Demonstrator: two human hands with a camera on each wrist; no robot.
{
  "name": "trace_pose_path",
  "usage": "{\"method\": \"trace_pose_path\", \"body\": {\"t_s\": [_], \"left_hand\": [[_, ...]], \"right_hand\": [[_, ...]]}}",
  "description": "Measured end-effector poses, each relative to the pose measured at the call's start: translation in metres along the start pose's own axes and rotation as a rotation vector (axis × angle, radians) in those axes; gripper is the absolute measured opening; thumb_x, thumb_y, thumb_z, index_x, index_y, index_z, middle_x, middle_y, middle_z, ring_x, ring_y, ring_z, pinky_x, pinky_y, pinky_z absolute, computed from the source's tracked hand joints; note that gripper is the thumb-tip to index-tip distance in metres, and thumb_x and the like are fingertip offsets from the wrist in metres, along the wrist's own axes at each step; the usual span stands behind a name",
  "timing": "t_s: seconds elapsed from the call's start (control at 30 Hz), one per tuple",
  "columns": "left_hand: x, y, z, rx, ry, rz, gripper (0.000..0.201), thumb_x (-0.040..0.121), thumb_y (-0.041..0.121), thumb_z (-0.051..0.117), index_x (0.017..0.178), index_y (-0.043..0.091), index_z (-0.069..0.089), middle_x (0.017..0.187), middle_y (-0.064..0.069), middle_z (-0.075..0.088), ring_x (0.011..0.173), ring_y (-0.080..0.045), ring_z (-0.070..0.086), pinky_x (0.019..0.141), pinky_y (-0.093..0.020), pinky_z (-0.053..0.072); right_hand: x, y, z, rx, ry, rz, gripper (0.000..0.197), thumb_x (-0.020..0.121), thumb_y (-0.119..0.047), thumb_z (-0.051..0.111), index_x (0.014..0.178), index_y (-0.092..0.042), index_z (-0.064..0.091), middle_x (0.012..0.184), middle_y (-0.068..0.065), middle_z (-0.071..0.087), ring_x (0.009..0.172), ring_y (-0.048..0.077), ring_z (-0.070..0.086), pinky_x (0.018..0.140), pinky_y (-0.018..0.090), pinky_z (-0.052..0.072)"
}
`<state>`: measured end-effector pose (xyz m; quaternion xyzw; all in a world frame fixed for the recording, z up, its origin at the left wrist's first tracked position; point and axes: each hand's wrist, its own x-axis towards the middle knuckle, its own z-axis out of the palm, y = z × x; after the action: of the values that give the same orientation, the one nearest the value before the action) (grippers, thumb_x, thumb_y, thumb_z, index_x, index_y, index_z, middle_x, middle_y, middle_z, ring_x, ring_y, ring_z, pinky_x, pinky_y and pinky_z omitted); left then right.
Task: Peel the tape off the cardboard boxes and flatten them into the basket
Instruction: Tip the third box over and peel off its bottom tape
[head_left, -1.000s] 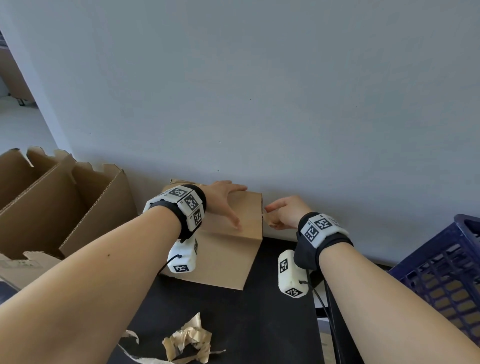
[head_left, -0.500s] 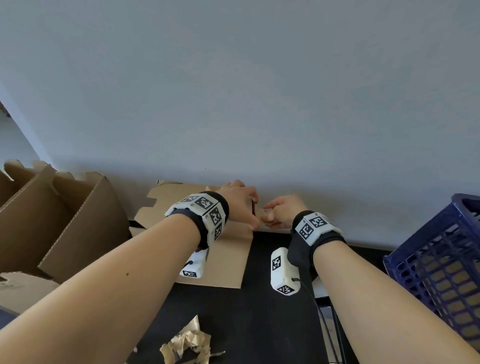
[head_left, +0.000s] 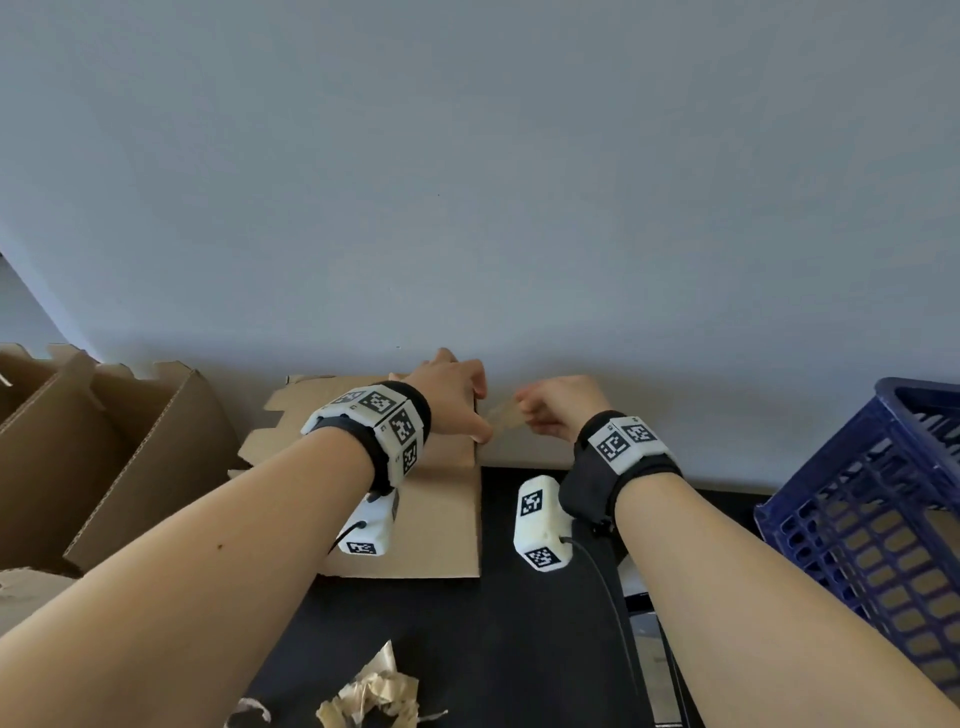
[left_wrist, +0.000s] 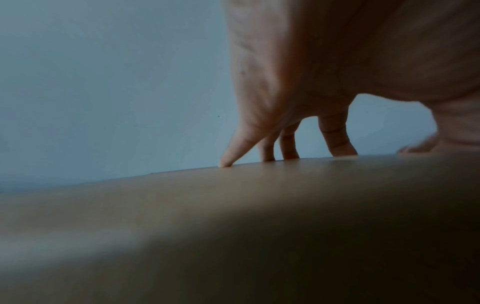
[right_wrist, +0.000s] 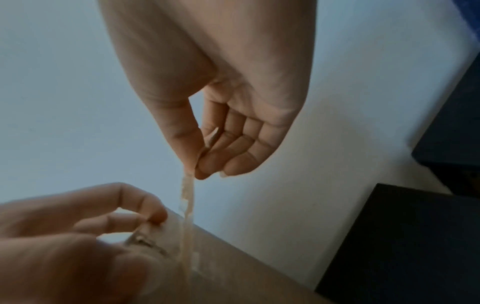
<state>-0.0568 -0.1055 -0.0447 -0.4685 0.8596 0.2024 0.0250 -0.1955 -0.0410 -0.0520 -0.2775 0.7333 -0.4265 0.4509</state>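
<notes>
In the head view a plain brown cardboard box (head_left: 415, 519) lies on the black table (head_left: 519, 649) against the pale wall (head_left: 467, 156), its smooth upper face sloping toward the camera and its notched flaps spread out to the left. The left hand (head_left: 452, 395) rests on the box's far right corner, fingers bent over the edge, holding nothing. Just beside it, the right hand (head_left: 561, 405) pinches a short, translucent tan strip of tape (head_left: 501, 415), which stretches from the box's corner to the fingers. At the left stand open cardboard boxes (head_left: 104, 457) with jagged rims; their insides cannot be made out. At the right edge sits a dark blue slatted basket (head_left: 857, 519), with tan cardboard visible through its side slots. Crumpled tape scraps (head_left: 374, 696) lie on the table near the bottom of the view. The left wrist view shows the left hand's fingertips (left_wrist: 228, 160) planted on the far edge of the blurred brown cardboard, fingers spread and fairly straight. In the right wrist view the tape runs taut as a thin, ragged-edged ribbon from the box edge up to the right hand, clamped narrowly between thumb and forefinger (right_wrist: 205, 162), while the left hand's fingers press the cardboard beside the strip's base.
</notes>
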Motion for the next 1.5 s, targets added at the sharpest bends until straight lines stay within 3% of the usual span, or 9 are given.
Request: {"method": "trace_pose_path", "body": {"t_s": [0.13, 0.27, 0.4, 0.53, 0.7, 0.9, 1.1, 1.33, 1.5], "left_hand": [[-0.008, -0.011, -0.023, -0.140, 0.048, 0.046, 0.044, 0.072, 0.028, 0.071, 0.111, 0.026, 0.053, 0.116, 0.000, 0.038, 0.101, -0.021, 0.051, 0.087, -0.032, 0.045], [-0.021, -0.025, -0.047, -0.265, 0.146, 0.086, 0.045, 0.076, 0.023, 0.069, 0.118, 0.022, 0.054, 0.121, -0.001, 0.047, 0.104, -0.017, 0.048, 0.081, -0.026, 0.039], [-0.035, -0.041, -0.061, -0.363, 0.218, 0.094, 0.049, 0.080, 0.015, 0.064, 0.127, 0.023, 0.053, 0.133, 0.002, 0.048, 0.122, -0.015, 0.044, 0.091, -0.022, 0.032], [-0.050, -0.058, -0.063, -0.342, 0.252, 0.089, 0.049, 0.081, 0.018, 0.063, 0.129, 0.022, 0.052, 0.138, 0.005, 0.044, 0.128, -0.014, 0.041, 0.093, -0.021, 0.031], [-0.059, -0.072, -0.050, -0.166, 0.144, 0.053, 0.058, 0.078, 0.040, 0.072, 0.128, 0.019, 0.050, 0.135, 0.003, 0.042, 0.122, -0.014, 0.043, 0.096, -0.024, 0.033], [-0.056, -0.075, -0.032, -0.056, 0.040, 0.097, 0.063, 0.087, 0.034, 0.064, 0.143, 0.022, 0.038, 0.157, 0.000, 0.017, 0.142, -0.016, 0.021, 0.111, -0.026, 0.021], [-0.047, -0.079, -0.012, -0.042, -0.067, 0.075, 0.087, 0.074, 0.045, 0.075, 0.145, 0.021, 0.031, 0.150, 0.001, 0.030, 0.137, -0.019, 0.032, 0.112, -0.033, 0.028], [-0.034, -0.083, -0.009, 0.049, -0.118, 0.059, 0.097, 0.073, 0.053, 0.072, 0.150, 0.027, 0.020, 0.158, 0.003, 0.012, 0.145, -0.016, 0.014, 0.118, -0.037, 0.016], [-0.032, -0.085, -0.008, 0.114, -0.102, 0.026, 0.101, 0.066, 0.064, 0.070, 0.149, 0.035, 0.020, 0.157, 0.013, 0.012, 0.145, -0.013, 0.016, 0.117, -0.049, 0.011]], "right_hand": [[-0.014, -0.023, 0.010, 0.149, -0.017, -0.049, 0.025, 0.085, 0.009, 0.048, 0.072, -0.006, 0.062, 0.032, -0.005, 0.047, 0.053, 0.013, 0.046, 0.059, 0.021, 0.045], [-0.028, -0.048, 0.022, 0.247, -0.025, -0.170, 0.023, 0.082, 0.010, 0.052, 0.093, -0.002, 0.069, 0.048, 0.001, 0.052, 0.053, 0.011, 0.047, 0.060, 0.020, 0.051], [-0.041, -0.068, 0.040, 0.228, -0.074, -0.273, 0.020, 0.079, 0.009, 0.058, 0.076, -0.008, 0.068, 0.048, -0.002, 0.053, 0.042, 0.007, 0.049, 0.059, 0.021, 0.051], [-0.048, -0.073, 0.058, 0.175, -0.113, -0.316, 0.018, 0.081, 0.008, 0.061, 0.078, -0.007, 0.068, 0.044, -0.004, 0.056, 0.041, 0.007, 0.051, 0.068, 0.025, 0.052], [-0.049, -0.061, 0.068, 0.081, -0.134, -0.298, 0.017, 0.083, 0.009, 0.060, 0.080, -0.007, 0.067, 0.066, 0.005, 0.062, 0.058, 0.013, 0.056, 0.081, 0.030, 0.054], [-0.037, -0.038, 0.077, -0.027, -0.050, -0.267, 0.020, 0.081, 0.006, 0.064, 0.075, -0.013, 0.068, 0.068, 0.005, 0.065, 0.062, 0.015, 0.060, 0.083, 0.033, 0.056], [-0.026, -0.026, 0.077, -0.124, 0.024, -0.206, 0.019, 0.077, 0.006, 0.067, 0.071, -0.012, 0.067, 0.069, 0.006, 0.066, 0.059, 0.017, 0.062, 0.074, 0.031, 0.058], [-0.015, -0.011, 0.070, -0.135, 0.046, -0.077, 0.025, 0.078, 0.010, 0.064, 0.067, -0.012, 0.064, 0.074, 0.008, 0.064, 0.072, 0.024, 0.064, 0.078, 0.037, 0.059], [-0.011, -0.009, 0.063, -0.176, 0.060, -0.089, 0.022, 0.072, 0.010, 0.070, 0.067, -0.012, 0.066, 0.077, 0.013, 0.070, 0.071, 0.028, 0.069, 0.076, 0.038, 0.059]]}}
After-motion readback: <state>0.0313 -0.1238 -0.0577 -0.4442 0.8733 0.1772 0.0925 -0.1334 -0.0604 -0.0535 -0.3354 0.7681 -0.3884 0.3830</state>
